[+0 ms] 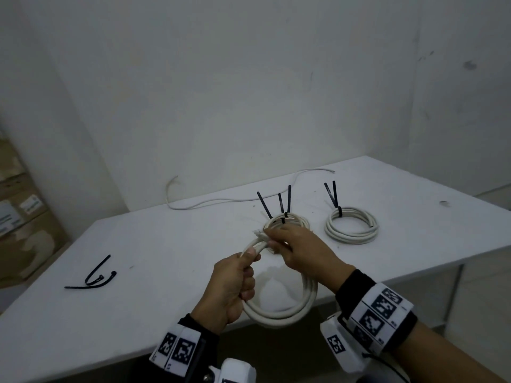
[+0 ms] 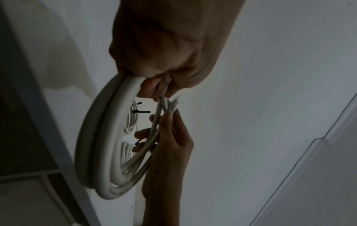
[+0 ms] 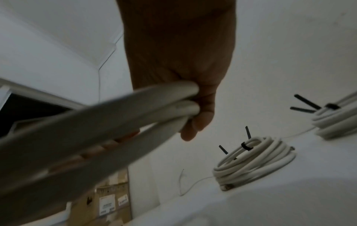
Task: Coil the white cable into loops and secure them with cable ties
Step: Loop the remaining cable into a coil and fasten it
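A coil of thick white cable (image 1: pixel 287 310) hangs in the air above the near edge of the white table (image 1: pixel 138 244). My left hand (image 1: pixel 235 283) grips the coil's left side, fingers curled round the strands. My right hand (image 1: pixel 298 250) holds the top right of the coil and pinches the frayed cable end (image 1: pixel 258 233). In the left wrist view the coil (image 2: pixel 100 152) hangs below the left hand (image 2: pixel 160 64), and the right hand (image 2: pixel 170 145) pinches the end (image 2: pixel 172 107). In the right wrist view the strands (image 3: pixel 115 116) run across the right hand (image 3: pixel 193 107).
Two tied white coils lie on the table, one (image 1: pixel 293 219) just behind my hands and one (image 1: pixel 351 225) to the right, with black tie tails sticking up. Loose black cable ties (image 1: pixel 95 276) lie at the left. A thin white wire (image 1: pixel 221 201) runs along the far edge. Cardboard boxes (image 1: pixel 22 217) stand left.
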`<action>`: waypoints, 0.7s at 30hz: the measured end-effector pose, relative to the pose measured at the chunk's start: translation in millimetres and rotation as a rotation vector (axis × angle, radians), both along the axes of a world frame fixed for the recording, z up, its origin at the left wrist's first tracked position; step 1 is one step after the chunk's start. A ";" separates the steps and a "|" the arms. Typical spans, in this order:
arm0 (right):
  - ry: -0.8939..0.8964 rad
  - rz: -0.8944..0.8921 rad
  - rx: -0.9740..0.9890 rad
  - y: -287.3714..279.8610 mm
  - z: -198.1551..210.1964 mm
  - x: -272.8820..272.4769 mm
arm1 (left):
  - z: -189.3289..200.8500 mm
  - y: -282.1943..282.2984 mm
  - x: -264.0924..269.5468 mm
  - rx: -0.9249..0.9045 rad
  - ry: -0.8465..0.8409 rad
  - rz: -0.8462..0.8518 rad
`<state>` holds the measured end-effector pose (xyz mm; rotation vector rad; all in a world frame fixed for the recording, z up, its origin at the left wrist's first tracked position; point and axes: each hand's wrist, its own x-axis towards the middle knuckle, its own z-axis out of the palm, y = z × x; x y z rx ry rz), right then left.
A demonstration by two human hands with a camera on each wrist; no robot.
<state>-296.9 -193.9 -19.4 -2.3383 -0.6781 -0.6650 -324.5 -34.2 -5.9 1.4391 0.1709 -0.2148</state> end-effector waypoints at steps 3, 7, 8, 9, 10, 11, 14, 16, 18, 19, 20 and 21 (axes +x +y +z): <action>-0.157 -0.087 -0.158 -2.7 -1.5 -3.4 | 2.4 1.0 2.0 0.007 -0.001 -0.021; -0.217 -0.131 -0.246 9.5 6.3 -2.9 | 6.4 -7.4 0.5 0.118 0.013 -0.161; -0.181 -0.112 -0.237 12.6 8.9 -1.7 | 7.2 -7.9 0.3 0.126 0.015 -0.176; -0.142 -0.090 -0.212 13.2 11.5 0.6 | 8.3 -6.1 0.9 0.118 0.017 -0.171; -0.080 -0.066 -0.181 10.1 12.7 3.0 | 9.0 -2.5 2.5 0.101 0.021 -0.156; -0.025 -0.036 -0.156 5.3 13.9 3.5 | 9.7 2.0 4.5 0.086 0.027 -0.140; 0.024 0.020 -0.160 -4.1 14.3 -3.2 | 12.0 12.7 9.2 0.108 0.040 -0.136; 0.019 0.009 -0.243 -5.3 14.4 -8.8 | 14.3 13.3 8.8 0.146 0.034 -0.145; 0.001 -0.047 -0.347 -5.6 17.6 -12.0 | 17.0 13.0 8.8 0.184 0.006 -0.140; -0.012 -0.073 -0.392 -6.8 20.5 -12.6 | 17.9 12.9 9.4 0.198 -0.005 -0.138; -0.008 -0.088 -0.427 -8.0 23.7 -13.0 | 18.3 12.9 10.3 0.210 -0.010 -0.139; 0.007 -0.102 -0.451 -9.1 26.1 -12.6 | 19.1 12.3 10.9 0.219 -0.012 -0.144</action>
